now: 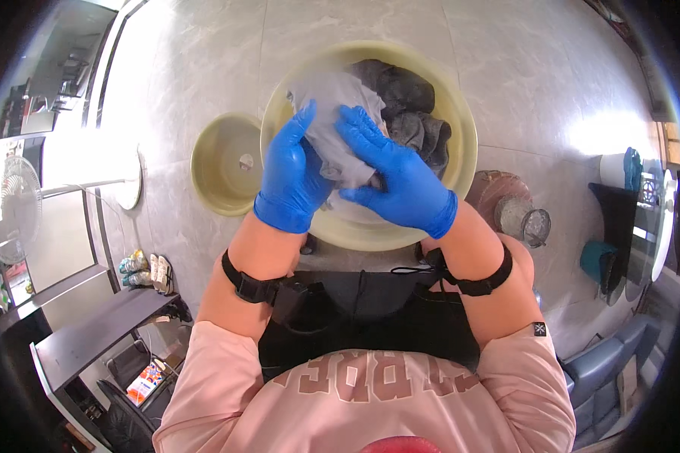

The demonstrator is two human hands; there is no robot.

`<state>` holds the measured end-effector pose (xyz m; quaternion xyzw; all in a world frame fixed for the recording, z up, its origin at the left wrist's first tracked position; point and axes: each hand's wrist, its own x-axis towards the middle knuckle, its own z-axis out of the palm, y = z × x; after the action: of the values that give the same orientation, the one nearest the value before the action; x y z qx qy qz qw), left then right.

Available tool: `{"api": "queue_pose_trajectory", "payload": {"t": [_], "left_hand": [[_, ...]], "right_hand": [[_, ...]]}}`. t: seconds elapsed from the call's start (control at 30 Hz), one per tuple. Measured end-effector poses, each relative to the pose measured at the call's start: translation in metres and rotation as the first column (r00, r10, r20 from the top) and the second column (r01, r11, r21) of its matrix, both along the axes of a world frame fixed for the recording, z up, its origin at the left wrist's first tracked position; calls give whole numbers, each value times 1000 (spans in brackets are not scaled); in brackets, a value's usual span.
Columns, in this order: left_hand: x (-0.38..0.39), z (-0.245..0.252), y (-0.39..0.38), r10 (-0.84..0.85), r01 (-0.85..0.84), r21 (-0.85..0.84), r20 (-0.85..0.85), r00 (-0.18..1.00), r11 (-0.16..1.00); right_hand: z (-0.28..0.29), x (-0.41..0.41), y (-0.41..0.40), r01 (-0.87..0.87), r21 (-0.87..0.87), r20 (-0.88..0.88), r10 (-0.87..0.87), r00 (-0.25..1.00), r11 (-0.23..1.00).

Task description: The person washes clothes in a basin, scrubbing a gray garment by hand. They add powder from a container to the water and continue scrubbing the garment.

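A pale grey-white cloth (340,113) is bunched between my two blue-gloved hands over a large yellowish basin (468,136). My left hand (289,175) grips the cloth's left side, its thumb on top and its fingers partly hidden beneath. From the right, my right hand (394,164) lays its fingers across the cloth, with the thumb at the near edge. Dark wet-looking clothes (396,88) lie in the basin's far right, and a dark grey garment (422,136) is heaped nearer my right hand. Some whitish water or foam shows at the near side.
A smaller yellowish basin (218,156) touches or nearly touches the large one on the left. Right of the large basin are a reddish round object (496,189) and a clear container (513,212). A standing fan (14,206), shoes (161,274) and a dark desk (102,328) stand left.
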<state>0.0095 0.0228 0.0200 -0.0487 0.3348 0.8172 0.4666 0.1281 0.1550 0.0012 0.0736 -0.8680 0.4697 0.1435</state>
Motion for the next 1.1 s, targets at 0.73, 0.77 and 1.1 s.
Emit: {"api": "queue_pose_trajectory", "payload": {"t": [0.73,0.77,1.1], "left_hand": [[-48,-6,-29,-725,119,-797,-463,510,592],[-53,-5,-28,-724,130,-793,-460,513,596],[-45,-97,-11,-209,-345,-314,-928,310,884]], "right_hand": [[35,12,118,683,-678,448,-585,676,270],[34,15,122,678,-667,441,-571,693,308],[79,27,11,247,-324,-16,-267,964,913]]}}
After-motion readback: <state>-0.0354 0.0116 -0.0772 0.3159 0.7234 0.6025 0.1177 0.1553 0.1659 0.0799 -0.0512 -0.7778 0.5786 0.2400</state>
